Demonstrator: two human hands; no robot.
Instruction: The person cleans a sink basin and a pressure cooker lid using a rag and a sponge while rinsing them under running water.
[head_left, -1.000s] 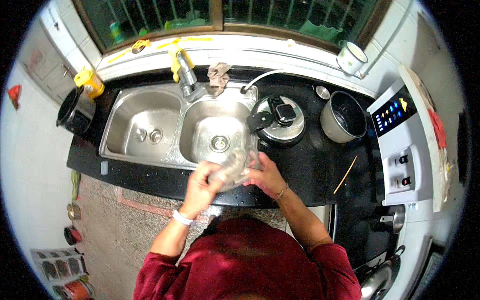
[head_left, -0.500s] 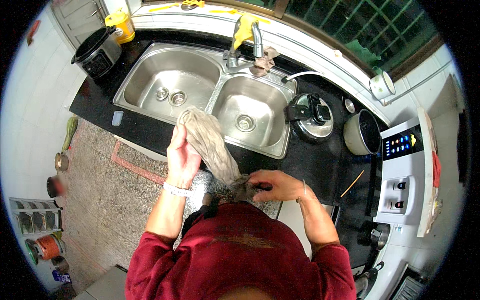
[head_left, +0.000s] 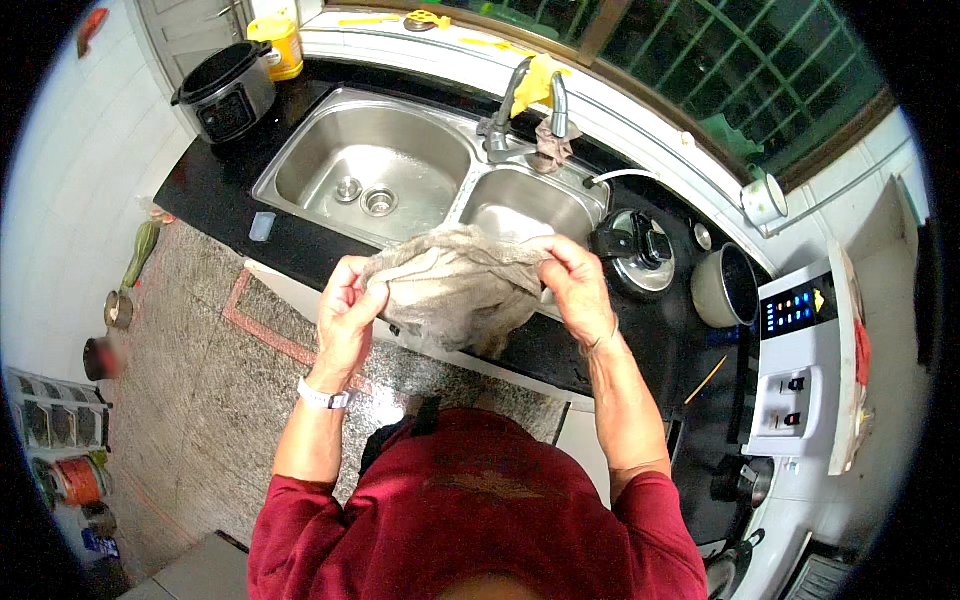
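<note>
A greyish-beige, stained cloth [head_left: 455, 290] hangs spread between my two hands, in front of the double sink. My left hand [head_left: 348, 310] pinches its left edge between thumb and fingers. At the other end my right hand [head_left: 578, 288] grips the upper right corner. The cloth's lower part droops over the counter edge and covers the near part of the smaller right basin [head_left: 525, 200]. Behind my left hand lies the larger left basin [head_left: 400, 160], its metal floor bare around the drain.
A faucet [head_left: 557, 105] with a yellow cloth [head_left: 535, 85] stands behind the sink. On the black counter are a pressure cooker lid [head_left: 635, 265], an inner pot [head_left: 722, 287], a thin stick [head_left: 706, 380] and, at far left, an electric cooker [head_left: 228, 100]. A clear plastic piece [head_left: 262, 227] lies at the counter's front edge.
The cloth was bunched lengthwise with its lower end by my right hand near my body; now it is spread wide. My right hand has moved up and forward, my left slightly leftward.
</note>
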